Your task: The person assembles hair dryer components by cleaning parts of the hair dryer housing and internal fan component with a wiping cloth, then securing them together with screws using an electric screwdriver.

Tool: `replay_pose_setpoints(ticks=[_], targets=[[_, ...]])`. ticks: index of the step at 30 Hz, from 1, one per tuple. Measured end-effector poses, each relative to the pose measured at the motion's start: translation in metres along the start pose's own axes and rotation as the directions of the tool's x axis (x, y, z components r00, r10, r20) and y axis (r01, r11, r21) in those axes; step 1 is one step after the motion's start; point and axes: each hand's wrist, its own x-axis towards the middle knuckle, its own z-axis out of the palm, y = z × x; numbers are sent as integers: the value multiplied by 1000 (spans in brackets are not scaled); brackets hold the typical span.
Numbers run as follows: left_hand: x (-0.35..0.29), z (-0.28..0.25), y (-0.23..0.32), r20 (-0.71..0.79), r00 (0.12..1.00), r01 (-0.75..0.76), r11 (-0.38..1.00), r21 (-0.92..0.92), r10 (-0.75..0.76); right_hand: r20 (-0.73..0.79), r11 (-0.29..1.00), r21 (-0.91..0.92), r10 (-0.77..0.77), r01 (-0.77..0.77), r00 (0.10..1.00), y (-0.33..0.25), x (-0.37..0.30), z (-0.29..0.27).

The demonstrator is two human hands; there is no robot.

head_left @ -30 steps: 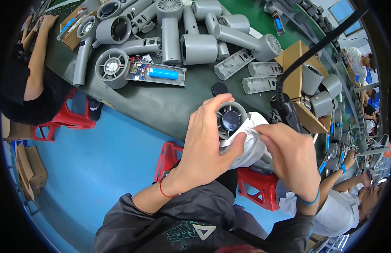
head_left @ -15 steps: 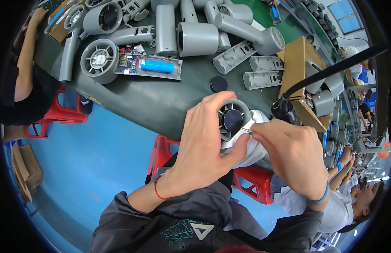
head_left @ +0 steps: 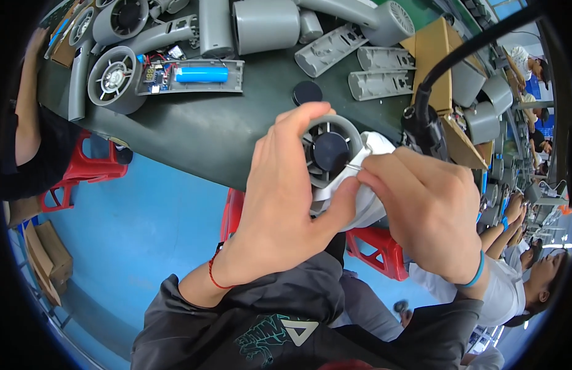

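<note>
We see the grey fan head (head_left: pixel 330 152) between the hands, over the bench (head_left: pixel 193 139) edge, round face up; its long axis we cannot tell. The left hand (head_left: pixel 283 197) is nearer, curled around its left side, thumb below. From its right, the right hand (head_left: pixel 431 200) pinches a thin shiny piece (head_left: pixel 353 166), finger and thumb together, beside the white wrap (head_left: pixel 378 145). Beyond lies a dark disc (head_left: pixel 307 93).

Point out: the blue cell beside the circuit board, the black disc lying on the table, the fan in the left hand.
Blue cell (head_left: pixel 201 74): head view, middle of its long side.
Black disc (head_left: pixel 307 92): head view, centre of its top face.
Fan (head_left: pixel 330 152): head view, on its dark round hub.
</note>
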Motion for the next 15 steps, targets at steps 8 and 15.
replay_pose_setpoints(ticks=[8,15], targets=[[-2,0,-2,0,1000,20,1000,4,-20,95,991,-134,7,6,995,-4,8,-15],[-4,-1,-2,13,999,36,999,-13,-36,59,973,-230,10,4,998,-5,-1,-7]])
